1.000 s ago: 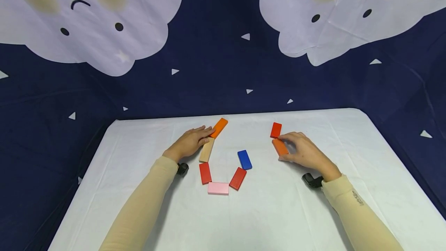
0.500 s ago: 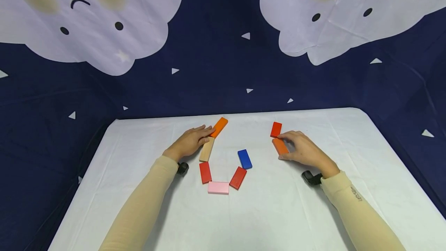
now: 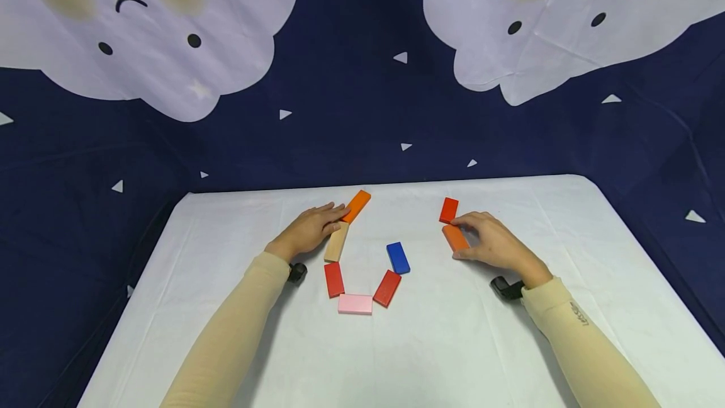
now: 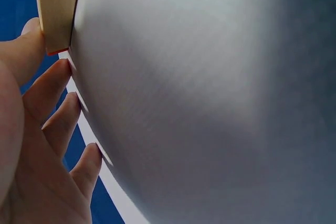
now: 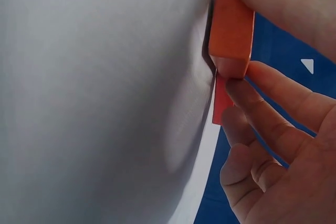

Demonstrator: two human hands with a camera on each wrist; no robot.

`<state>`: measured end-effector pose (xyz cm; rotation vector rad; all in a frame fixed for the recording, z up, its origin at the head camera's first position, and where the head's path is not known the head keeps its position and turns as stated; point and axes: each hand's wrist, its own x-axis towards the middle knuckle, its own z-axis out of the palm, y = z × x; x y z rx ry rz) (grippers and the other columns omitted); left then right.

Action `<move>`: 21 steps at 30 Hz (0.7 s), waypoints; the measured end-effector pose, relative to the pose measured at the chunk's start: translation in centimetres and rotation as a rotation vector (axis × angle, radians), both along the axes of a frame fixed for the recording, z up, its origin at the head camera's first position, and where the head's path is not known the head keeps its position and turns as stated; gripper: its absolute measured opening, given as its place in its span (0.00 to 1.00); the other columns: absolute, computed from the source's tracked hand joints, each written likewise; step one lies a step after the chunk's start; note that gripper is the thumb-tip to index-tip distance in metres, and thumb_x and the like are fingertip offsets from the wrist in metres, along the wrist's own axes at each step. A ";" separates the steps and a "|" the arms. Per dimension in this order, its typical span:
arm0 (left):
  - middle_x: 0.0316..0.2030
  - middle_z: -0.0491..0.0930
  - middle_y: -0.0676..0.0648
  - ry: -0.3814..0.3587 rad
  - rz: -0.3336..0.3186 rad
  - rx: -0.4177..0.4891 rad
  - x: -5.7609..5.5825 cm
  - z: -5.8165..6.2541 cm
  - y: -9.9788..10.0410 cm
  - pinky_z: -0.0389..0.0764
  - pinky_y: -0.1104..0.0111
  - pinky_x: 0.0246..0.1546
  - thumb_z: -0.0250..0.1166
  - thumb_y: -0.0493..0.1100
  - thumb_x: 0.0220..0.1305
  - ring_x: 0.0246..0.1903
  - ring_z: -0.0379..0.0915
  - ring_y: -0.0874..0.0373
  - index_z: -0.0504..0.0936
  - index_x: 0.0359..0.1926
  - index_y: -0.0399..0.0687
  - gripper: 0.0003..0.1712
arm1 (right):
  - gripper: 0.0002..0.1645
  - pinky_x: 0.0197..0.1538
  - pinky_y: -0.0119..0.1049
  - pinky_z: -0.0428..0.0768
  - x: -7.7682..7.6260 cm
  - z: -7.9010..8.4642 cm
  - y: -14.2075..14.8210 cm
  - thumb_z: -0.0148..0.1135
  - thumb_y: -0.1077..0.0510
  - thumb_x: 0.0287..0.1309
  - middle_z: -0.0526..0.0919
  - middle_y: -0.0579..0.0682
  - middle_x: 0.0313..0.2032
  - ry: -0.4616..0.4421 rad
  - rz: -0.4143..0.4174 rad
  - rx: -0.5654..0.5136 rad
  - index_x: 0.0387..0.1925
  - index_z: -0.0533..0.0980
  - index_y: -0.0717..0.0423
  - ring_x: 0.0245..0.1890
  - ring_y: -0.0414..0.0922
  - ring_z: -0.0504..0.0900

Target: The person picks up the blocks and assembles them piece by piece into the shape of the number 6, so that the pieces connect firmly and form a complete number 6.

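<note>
The layout stands unchanged toward the worktop's [image 3: 453,351] far edge, right hand [image 3: 498,243] still pinching the darker orange block [image 3: 455,238], left hand's [image 3: 308,230] outstretched fingers touching the lighter orange block [image 3: 359,204].

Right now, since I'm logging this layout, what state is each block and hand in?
Left hand: fingers extended
Right hand: in pinch grip
Right orange block: pinched by right hand
Left orange block: lying by left hand
Wooden block: lying by left hand
Left red block: lying untouched
Pink block: lying untouched
Middle red block: lying untouched
Blue block: lying untouched
Right red block: lying by right hand
</note>
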<state>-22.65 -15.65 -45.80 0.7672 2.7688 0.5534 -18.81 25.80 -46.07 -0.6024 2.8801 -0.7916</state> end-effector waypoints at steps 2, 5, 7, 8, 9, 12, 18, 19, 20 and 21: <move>0.74 0.62 0.49 0.003 -0.003 0.001 0.0 0.0 0.0 0.52 0.50 0.75 0.52 0.50 0.79 0.75 0.52 0.48 0.64 0.76 0.53 0.29 | 0.42 0.61 0.57 0.72 0.0 0.0 0.0 0.82 0.48 0.46 0.80 0.58 0.57 -0.001 -0.001 -0.004 0.62 0.76 0.59 0.55 0.54 0.74; 0.74 0.62 0.48 0.006 -0.007 0.002 0.0 0.0 0.0 0.52 0.50 0.75 0.52 0.50 0.79 0.75 0.52 0.48 0.64 0.76 0.53 0.29 | 0.42 0.62 0.58 0.71 0.1 0.1 0.0 0.82 0.48 0.46 0.79 0.58 0.58 -0.001 0.000 -0.011 0.62 0.76 0.59 0.56 0.55 0.74; 0.74 0.62 0.48 0.005 -0.007 0.002 0.0 0.0 0.0 0.52 0.49 0.75 0.52 0.51 0.79 0.75 0.52 0.48 0.64 0.76 0.53 0.29 | 0.42 0.63 0.58 0.71 0.2 0.2 0.0 0.82 0.48 0.45 0.79 0.58 0.58 0.003 0.000 -0.016 0.62 0.77 0.58 0.57 0.55 0.74; 0.74 0.62 0.48 0.003 -0.006 0.003 0.0 0.0 0.0 0.52 0.49 0.75 0.52 0.51 0.79 0.75 0.52 0.48 0.64 0.76 0.53 0.29 | 0.42 0.63 0.58 0.70 0.2 0.3 -0.1 0.82 0.48 0.45 0.79 0.58 0.58 0.005 0.001 -0.018 0.62 0.77 0.58 0.57 0.55 0.74; 0.74 0.62 0.48 0.003 -0.005 0.002 0.0 0.0 0.0 0.51 0.49 0.75 0.52 0.51 0.79 0.75 0.52 0.48 0.64 0.76 0.53 0.29 | 0.42 0.63 0.58 0.70 0.2 0.3 -0.1 0.82 0.48 0.45 0.79 0.57 0.58 0.008 0.004 -0.020 0.62 0.77 0.57 0.57 0.55 0.74; 0.74 0.61 0.49 0.003 -0.005 0.000 0.0 0.0 0.0 0.51 0.49 0.75 0.52 0.51 0.79 0.75 0.52 0.49 0.64 0.76 0.53 0.29 | 0.42 0.64 0.58 0.70 0.3 0.6 -0.3 0.82 0.48 0.46 0.80 0.56 0.58 0.013 0.012 -0.029 0.62 0.77 0.56 0.57 0.55 0.74; 0.74 0.61 0.49 0.003 -0.002 0.000 0.1 0.1 0.0 0.51 0.49 0.75 0.52 0.51 0.79 0.75 0.52 0.49 0.64 0.76 0.52 0.29 | 0.41 0.62 0.58 0.72 0.4 1.2 -1.0 0.82 0.49 0.46 0.80 0.55 0.57 0.016 0.038 -0.047 0.62 0.77 0.55 0.56 0.55 0.75; 0.74 0.61 0.49 0.003 -0.002 0.000 0.1 0.1 0.0 0.51 0.49 0.75 0.52 0.50 0.79 0.75 0.52 0.49 0.64 0.76 0.52 0.29 | 0.40 0.61 0.58 0.72 0.4 1.3 -1.1 0.82 0.50 0.46 0.80 0.55 0.56 0.016 0.040 -0.049 0.62 0.77 0.55 0.56 0.55 0.75; 0.74 0.61 0.49 0.003 -0.003 0.000 0.1 0.1 0.0 0.51 0.49 0.75 0.52 0.50 0.79 0.75 0.52 0.49 0.64 0.76 0.52 0.29 | 0.40 0.61 0.58 0.73 0.3 1.3 -1.2 0.82 0.50 0.46 0.80 0.54 0.56 0.016 0.042 -0.049 0.61 0.77 0.54 0.56 0.55 0.75; 0.74 0.61 0.49 0.003 -0.003 -0.001 0.1 0.1 0.0 0.51 0.50 0.75 0.52 0.50 0.79 0.75 0.52 0.49 0.64 0.76 0.52 0.29 | 0.40 0.60 0.57 0.73 0.3 1.4 -1.4 0.82 0.50 0.46 0.80 0.54 0.55 0.017 0.044 -0.049 0.61 0.77 0.54 0.55 0.55 0.75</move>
